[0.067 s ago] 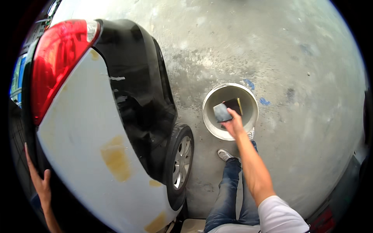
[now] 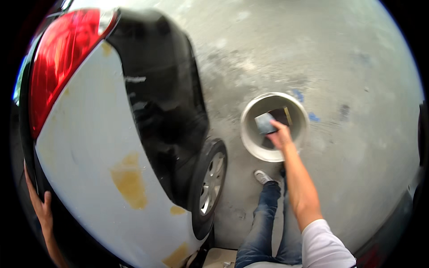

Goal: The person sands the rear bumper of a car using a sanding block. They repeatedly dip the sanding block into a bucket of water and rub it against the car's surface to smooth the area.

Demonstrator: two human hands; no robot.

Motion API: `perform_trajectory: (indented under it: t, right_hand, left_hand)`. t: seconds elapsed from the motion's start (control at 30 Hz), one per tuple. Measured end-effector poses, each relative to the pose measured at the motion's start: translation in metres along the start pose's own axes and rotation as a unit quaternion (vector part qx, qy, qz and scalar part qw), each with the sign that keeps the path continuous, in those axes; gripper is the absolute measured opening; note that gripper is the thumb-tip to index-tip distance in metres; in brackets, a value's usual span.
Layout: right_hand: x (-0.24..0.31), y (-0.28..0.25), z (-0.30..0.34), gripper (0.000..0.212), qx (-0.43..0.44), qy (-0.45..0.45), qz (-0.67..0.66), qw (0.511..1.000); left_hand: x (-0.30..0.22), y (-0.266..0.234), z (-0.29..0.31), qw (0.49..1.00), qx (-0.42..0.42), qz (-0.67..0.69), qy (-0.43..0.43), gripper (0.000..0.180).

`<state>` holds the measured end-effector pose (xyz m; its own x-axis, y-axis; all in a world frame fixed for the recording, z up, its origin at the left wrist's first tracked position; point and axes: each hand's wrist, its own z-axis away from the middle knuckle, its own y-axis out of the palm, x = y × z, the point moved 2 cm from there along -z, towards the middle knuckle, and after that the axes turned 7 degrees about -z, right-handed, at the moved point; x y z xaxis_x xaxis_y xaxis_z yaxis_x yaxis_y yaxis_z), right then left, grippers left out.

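My right hand (image 2: 281, 135) is closed around a grey rectangular sanding block (image 2: 265, 123), held over the mouth of a whitish round bucket (image 2: 249, 142). Behind the block, a dark flat piece with a yellow edge (image 2: 287, 115) shows inside the bucket. Far to the left, my left hand (image 2: 41, 207) rests with its fingers stretched along the dark edge of the car, thumb apart, holding nothing. Between my hands lies the car's pale grey body panel (image 2: 89, 156), marked with yellowish-brown patches (image 2: 129, 181).
A red tail light (image 2: 65, 62) and a black bumper (image 2: 161, 98) form the car's far end. The wheel (image 2: 210, 187) stands between the car and my legs (image 2: 266, 219). Blue flecks (image 2: 314, 117) mark the concrete floor (image 2: 357, 156) beside the bucket.
The view has shifted slightly, so the bucket and my right hand appear a little further right and the car's far end higher. My right hand still grips the block.
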<state>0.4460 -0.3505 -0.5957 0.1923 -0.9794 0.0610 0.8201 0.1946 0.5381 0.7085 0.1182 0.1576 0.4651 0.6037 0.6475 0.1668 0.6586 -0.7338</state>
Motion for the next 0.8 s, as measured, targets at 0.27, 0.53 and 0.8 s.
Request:
perform_trajectory:
  t: [0.27, 0.53, 0.8]
  right_hand:
    - [0.049, -0.108, -0.134, 0.034, -0.15, -0.04, 0.119, 0.981]
    - [0.062, -0.034, -0.027, 0.044, 0.137, -0.003, 0.103, 0.985]
    - [-0.051, 0.353, 0.284, 0.048, 0.266, 0.138, -0.03, 0.953]
  left_hand:
    - [-0.039, -0.014, -0.017, 0.995, 0.007, 0.057, -0.082, 0.112]
    - [-0.081, -0.032, -0.035, 0.988, -0.04, 0.136, -0.057, 0.107]
    - [-0.16, -0.044, -0.011, 0.993, -0.113, 0.044, 0.007, 0.082]
